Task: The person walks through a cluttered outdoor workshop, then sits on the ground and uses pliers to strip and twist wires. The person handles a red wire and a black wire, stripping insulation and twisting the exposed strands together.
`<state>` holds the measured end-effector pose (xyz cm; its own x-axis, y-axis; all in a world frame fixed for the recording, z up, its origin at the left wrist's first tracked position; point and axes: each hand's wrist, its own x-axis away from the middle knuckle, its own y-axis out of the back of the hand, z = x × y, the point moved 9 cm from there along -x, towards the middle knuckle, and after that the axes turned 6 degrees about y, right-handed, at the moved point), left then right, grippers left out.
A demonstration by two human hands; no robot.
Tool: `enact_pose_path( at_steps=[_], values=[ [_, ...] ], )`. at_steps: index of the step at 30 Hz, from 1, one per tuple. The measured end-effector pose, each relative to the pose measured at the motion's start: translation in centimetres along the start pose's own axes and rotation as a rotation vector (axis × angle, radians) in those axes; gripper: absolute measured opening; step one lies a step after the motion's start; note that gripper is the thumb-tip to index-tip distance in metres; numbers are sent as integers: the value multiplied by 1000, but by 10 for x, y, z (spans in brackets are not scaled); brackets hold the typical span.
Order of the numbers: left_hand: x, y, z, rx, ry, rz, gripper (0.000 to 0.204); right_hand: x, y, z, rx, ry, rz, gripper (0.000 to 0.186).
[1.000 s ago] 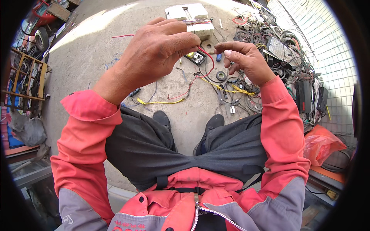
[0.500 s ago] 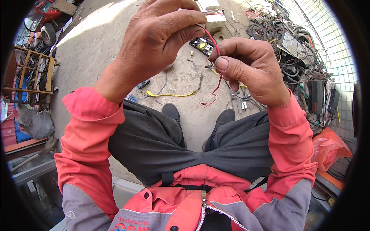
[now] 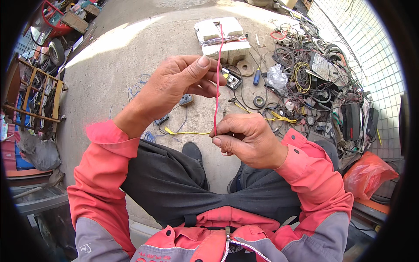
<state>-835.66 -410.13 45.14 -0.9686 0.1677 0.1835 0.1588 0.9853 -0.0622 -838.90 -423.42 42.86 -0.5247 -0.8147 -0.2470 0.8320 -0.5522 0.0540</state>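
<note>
A red wire (image 3: 217,109) runs from a white foam block (image 3: 205,30) down to my right hand (image 3: 248,139), whose thumb and forefinger pinch it. My left hand (image 3: 179,81) is higher up, its fingers loosely curled and apart, with the tips at the wire and the thumb off it. Behind my hands lie an opened black device (image 3: 231,78), a blue-handled screwdriver (image 3: 257,77), a black tape roll (image 3: 258,101), a round ring (image 3: 245,68) and yellow wires (image 3: 190,132).
A tangled heap of cables and electronic scrap (image 3: 314,87) lies right, beside wire mesh (image 3: 379,70) and a red plastic bag (image 3: 369,172). A wooden frame (image 3: 37,91), a wheel (image 3: 56,52) and grey bags (image 3: 39,150) are at left. My shoe (image 3: 192,153) is below.
My right hand has moved down along the red wire, straightening it. My left hand has lowered and loosened its grip, and more of the foam block shows.
</note>
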Motion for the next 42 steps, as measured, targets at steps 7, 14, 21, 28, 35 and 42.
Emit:
enact_pose_path(
  at_steps=[7,14,21,28,35,42],
  values=[
    [-4,-6,-4,25,-57,46,21,14,-20,-27,-167,-236,77,10],
    [6,-3,-21,49,-182,-16,23,10,-1,-43,-84,-326,19,17],
    [10,11,-34,155,-302,-54,23,5,40,-18,143,-204,-71,20],
    [14,27,-36,209,-357,-124,23,15,148,73,318,57,-489,20],
    [12,20,-36,206,-346,-95,22,49,222,68,271,-8,-581,24],
    [20,25,-31,247,-303,-90,24,56,237,25,427,-301,-494,22]
  ],
)
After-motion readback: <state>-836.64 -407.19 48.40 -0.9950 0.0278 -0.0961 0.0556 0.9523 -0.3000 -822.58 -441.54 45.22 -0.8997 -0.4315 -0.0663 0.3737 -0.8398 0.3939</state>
